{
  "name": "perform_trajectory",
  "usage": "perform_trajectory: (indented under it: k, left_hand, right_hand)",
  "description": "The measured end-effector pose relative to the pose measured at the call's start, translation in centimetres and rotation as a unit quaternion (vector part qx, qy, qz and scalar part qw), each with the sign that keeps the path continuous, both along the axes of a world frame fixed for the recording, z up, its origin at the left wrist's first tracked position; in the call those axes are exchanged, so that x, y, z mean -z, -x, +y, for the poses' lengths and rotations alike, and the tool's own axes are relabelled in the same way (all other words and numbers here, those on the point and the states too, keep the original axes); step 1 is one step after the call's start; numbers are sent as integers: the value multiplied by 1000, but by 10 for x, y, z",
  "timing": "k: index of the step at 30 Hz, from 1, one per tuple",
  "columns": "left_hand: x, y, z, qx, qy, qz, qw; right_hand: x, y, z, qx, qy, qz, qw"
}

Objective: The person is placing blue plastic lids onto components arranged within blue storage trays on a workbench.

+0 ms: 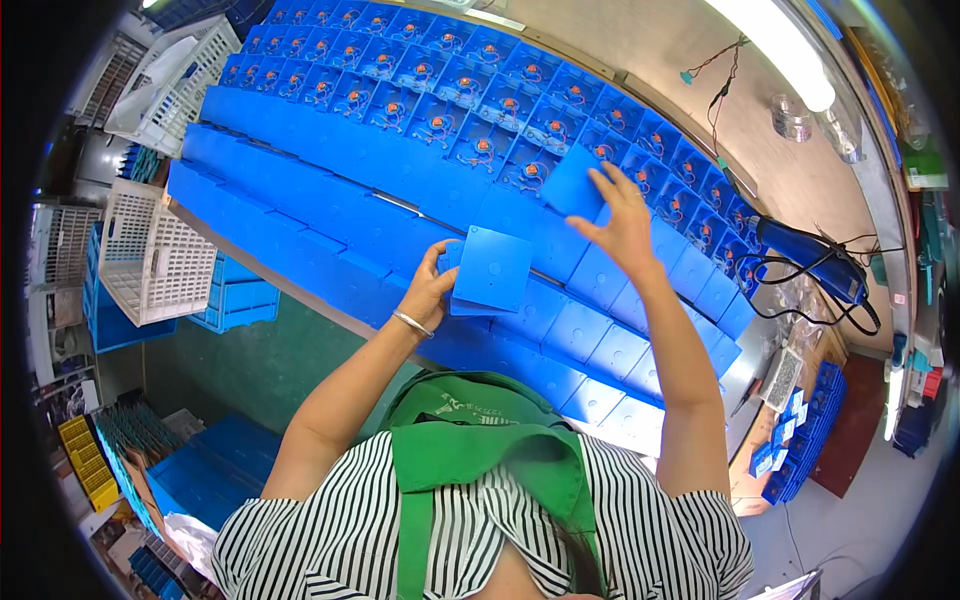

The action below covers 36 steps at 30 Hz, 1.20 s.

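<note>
My left hand (432, 284) grips a small stack of thin blue square plates (495, 268), fanned slightly apart, over the covered rows of boxes. Farther right, my right hand (622, 222) has its thumb and fingers spread at the edge of one blue plate (572, 186). That plate lies at a slant over the boxes; whether the fingertips press on it is hard to tell. Beyond it stand several rows of open blue boxes (482, 148), each with an orange part and thin wires inside. Nearer me, blue plates (330, 215) cover the rows of boxes.
White plastic crates (160, 255) and blue crates (236, 292) stand at the left. A blue corded tool (812, 262) with black cable lies at the table's right end. More blue boxes (805, 435) sit at the lower right, and wires (722, 90) hang at the back.
</note>
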<state>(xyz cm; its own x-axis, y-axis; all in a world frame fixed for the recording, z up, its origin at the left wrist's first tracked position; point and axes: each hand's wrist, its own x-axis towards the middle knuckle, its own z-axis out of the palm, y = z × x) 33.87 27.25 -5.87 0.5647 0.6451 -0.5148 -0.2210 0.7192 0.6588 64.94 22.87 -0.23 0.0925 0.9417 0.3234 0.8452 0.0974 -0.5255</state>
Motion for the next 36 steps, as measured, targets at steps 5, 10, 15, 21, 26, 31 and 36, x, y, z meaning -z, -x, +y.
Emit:
perform_trajectory:
  k: [5, 10, 15, 21, 26, 31, 36]
  left_hand:
    - [-3, 7, 9, 31, 8, 0, 999]
    - [-1, 22, 19, 40, -3, 13, 999]
    - [2, 29, 25, 40, -14, 11, 999]
    - [-3, 31, 23, 36, -11, 17, 999]
    - [-6, 26, 22, 28, -19, 18, 999]
    - [-10, 7, 28, 21, -26, 36, 999]
    - [-15, 3, 35, 4, -34, 63, 997]
  right_hand:
    - [43, -25, 3, 70, 133, -263, 953]
    - [52, -12, 4, 86, 161, -256, 949]
    - [53, -9, 11, 87, 166, -280, 941]
    - [55, -18, 8, 74, 141, -249, 955]
    - [62, -38, 7, 43, 67, -188, 979]
    - [26, 6, 20, 13, -16, -105, 994]
    - [-14, 92, 4, -162, 97, 32, 981]
